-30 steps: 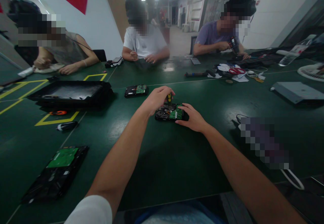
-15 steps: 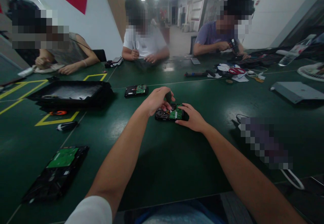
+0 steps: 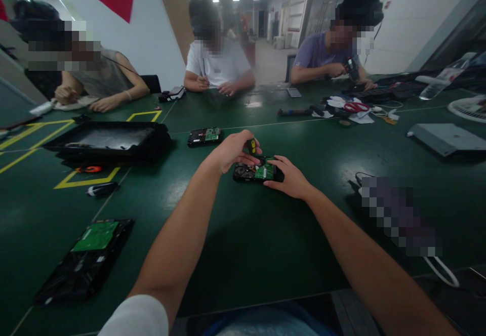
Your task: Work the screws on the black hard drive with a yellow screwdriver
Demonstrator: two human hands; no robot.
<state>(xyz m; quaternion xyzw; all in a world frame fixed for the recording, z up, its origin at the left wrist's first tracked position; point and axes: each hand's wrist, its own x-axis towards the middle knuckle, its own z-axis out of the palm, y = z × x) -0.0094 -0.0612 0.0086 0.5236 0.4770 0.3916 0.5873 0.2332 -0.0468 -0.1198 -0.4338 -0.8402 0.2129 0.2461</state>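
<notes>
A black hard drive [image 3: 253, 173] with a green circuit board lies on the green table in front of me. My left hand [image 3: 238, 152] is above its left part, fingers closed around a short screwdriver [image 3: 252, 146] with a black and yellow handle. The screwdriver's tip is hidden by my fingers and cannot be made out. My right hand [image 3: 289, 176] grips the drive's right end, thumb at the near edge and fingers over the far edge.
Another hard drive [image 3: 204, 136] lies beyond my left hand; a larger black unit with a green board [image 3: 94, 237] is near left. A black tray [image 3: 110, 138] stands at left, a grey metal box [image 3: 448, 137] at right. Three people sit across the table [image 3: 243, 255].
The screwdriver handle has turned in my left fingers, so its yellow part now shows. My left fingers have shifted slightly; my right hand stays on the hard drive.
</notes>
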